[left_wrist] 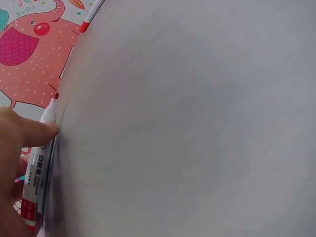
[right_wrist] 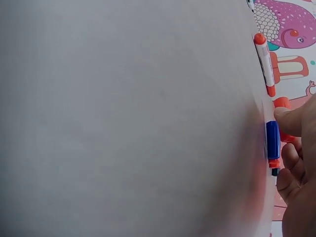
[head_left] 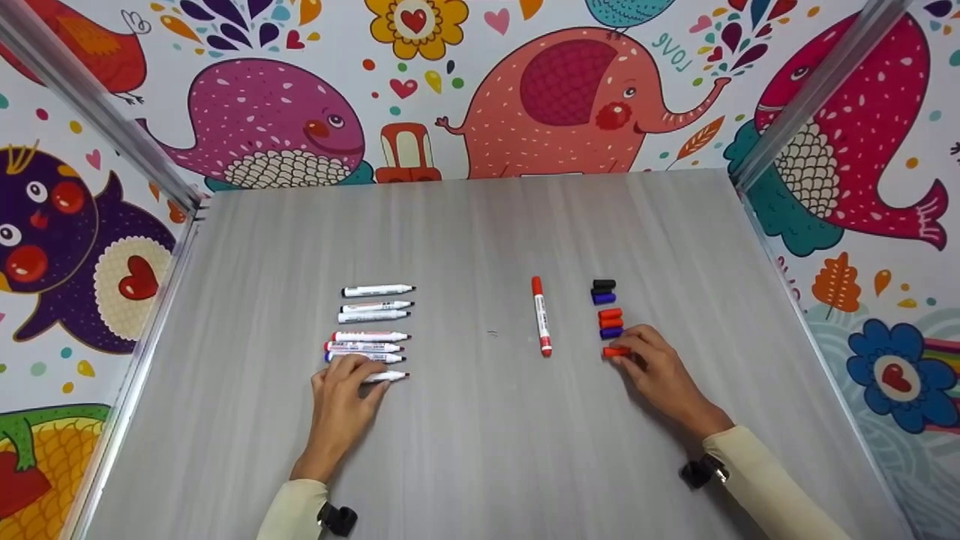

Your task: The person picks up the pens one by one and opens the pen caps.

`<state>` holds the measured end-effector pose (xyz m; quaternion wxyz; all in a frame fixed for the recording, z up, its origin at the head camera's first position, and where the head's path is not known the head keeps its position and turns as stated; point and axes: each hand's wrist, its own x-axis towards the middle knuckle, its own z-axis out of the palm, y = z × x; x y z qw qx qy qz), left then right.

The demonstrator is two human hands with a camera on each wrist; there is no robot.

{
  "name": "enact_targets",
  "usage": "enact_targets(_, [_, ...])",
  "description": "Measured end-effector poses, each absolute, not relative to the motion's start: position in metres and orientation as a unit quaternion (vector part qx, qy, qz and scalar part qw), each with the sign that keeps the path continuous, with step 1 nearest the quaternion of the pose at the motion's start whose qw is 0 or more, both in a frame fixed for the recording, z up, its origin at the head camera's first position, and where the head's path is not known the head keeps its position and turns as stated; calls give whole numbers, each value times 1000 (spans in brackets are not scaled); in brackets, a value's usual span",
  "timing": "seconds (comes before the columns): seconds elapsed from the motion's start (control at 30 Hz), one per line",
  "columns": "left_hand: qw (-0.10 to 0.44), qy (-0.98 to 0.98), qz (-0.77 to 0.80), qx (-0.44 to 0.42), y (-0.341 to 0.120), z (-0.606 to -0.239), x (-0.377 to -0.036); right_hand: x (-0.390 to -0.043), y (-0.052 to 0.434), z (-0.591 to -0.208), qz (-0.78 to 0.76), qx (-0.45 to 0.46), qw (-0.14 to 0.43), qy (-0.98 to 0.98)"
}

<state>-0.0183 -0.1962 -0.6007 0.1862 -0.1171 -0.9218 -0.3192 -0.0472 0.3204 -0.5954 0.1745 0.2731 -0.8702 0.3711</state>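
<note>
Several uncapped white markers lie in a row on the left of the grey table. My left hand grips the nearest one, a red-tipped marker, with a finger over its barrel. A capped red marker lies alone in the middle. To its right is a column of loose caps: black, blue, two red, and another blue cap. My right hand pinches the nearest red cap on the table. The right wrist view shows a blue cap beside my fingers.
Metal frame rails border the table on both sides. A cartoon animal backdrop stands behind it and along the sides. Bare tabletop lies between my hands and toward the front edge.
</note>
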Motion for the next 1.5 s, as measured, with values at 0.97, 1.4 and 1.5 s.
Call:
enact_targets(0.97, [232, -910, -324, -113, -195, -607, -17, -56, 321, -603, 400, 249, 174, -865])
enact_targets(1.4, [224, -916, -313, -117, -196, -606, -18, -55, 319, -603, 404, 238, 169, -867])
enact_targets(1.5, [226, -916, -311, -117, -196, -606, -18, -55, 319, -603, 407, 238, 171, -865])
